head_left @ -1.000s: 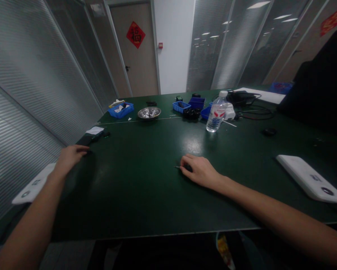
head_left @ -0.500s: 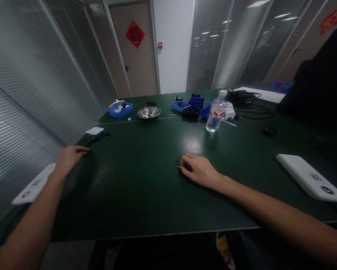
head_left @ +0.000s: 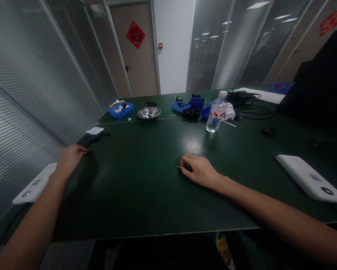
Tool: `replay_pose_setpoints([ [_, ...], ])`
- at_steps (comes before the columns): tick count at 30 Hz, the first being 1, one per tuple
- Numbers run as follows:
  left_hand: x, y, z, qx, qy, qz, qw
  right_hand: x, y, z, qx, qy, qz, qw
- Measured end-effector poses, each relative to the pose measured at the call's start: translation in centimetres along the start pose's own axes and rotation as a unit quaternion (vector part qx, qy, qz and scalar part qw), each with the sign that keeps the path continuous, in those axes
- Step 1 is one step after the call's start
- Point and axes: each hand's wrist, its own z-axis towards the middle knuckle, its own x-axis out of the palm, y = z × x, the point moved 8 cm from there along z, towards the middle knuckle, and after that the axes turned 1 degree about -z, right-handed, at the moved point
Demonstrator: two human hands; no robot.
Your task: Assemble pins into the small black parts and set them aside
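My right hand rests on the dark green table, its fingers wrapped round a small screwdriver. The dark handle shows inside the curled fingers, and a thin metal shaft points left from them. At the left side of the table is my left hand, its thumb and fingers pinched together. Something small and dark is at those fingertips, too dim to name. Just beyond this hand lie a dark object and a white paper.
A water bottle stands beyond my right hand. Farther back are a metal bowl, a blue basket and a smaller blue basket. White flat devices lie left and right. A black mouse sits at right.
My left hand has shifted slightly left, with its fingertips drawn in and lower. My right hand and the screwdriver have stayed in place.
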Motion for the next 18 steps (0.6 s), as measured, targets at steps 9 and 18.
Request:
replay_pose_setpoints([
  [9,-0.1,-0.5,-0.7,0.005,-0.005,0.025,1.000,0.1,-0.1,0.0,-0.003,-0.007,-0.003,1.000],
  [18,-0.2,-1.4,-0.7,0.010,0.006,0.053,0.999,0.1,-0.1,0.1,-0.004,-0.002,-0.001,1.000],
])
